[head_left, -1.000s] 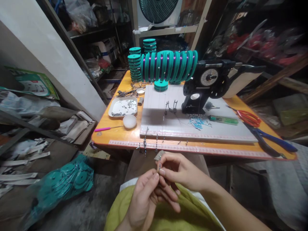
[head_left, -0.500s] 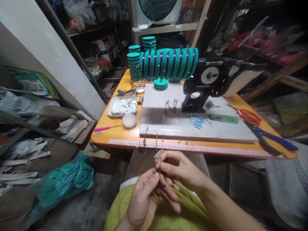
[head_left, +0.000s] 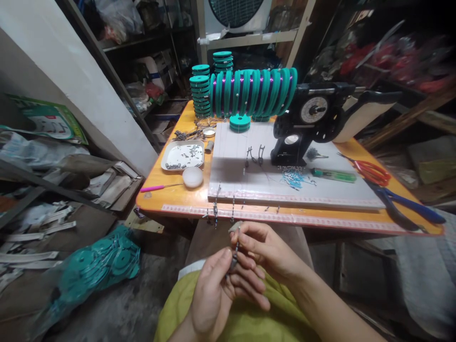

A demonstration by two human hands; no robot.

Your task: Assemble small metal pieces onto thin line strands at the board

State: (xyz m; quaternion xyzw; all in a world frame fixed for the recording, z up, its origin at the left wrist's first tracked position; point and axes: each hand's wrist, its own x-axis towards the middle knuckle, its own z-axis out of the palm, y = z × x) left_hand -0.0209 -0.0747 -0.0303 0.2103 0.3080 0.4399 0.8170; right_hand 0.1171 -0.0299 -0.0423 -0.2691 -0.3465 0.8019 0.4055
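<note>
Both hands meet over my lap, just below the table's front edge. My right hand (head_left: 261, 244) pinches the upper end of a thin dark strand with small bead-like sections (head_left: 237, 246). A grey-beige cover (head_left: 234, 229) sits at the fingertips there. My left hand (head_left: 217, 280) has its thumb and forefinger closed at the lower end of the strand, where a small dark piece (head_left: 233, 261) shows; its other fingers extend loosely. Fingers partly hide the strand. Similar dark strands (head_left: 215, 213) hang over the table edge just beyond my hands.
On the orange table (head_left: 151, 202) are a white tray of small metal parts (head_left: 183, 148), a white cup (head_left: 193, 177), a pink-handled tool (head_left: 152, 188) and a grey board (head_left: 245, 183). A black stand holds green spools (head_left: 254, 92). Blue-handled pliers (head_left: 409, 204) lie right.
My left thumb has shifted slightly up and left, and more of the dark strand now shows between my hands. The table has moved a little in view; objects on it stay put.
</note>
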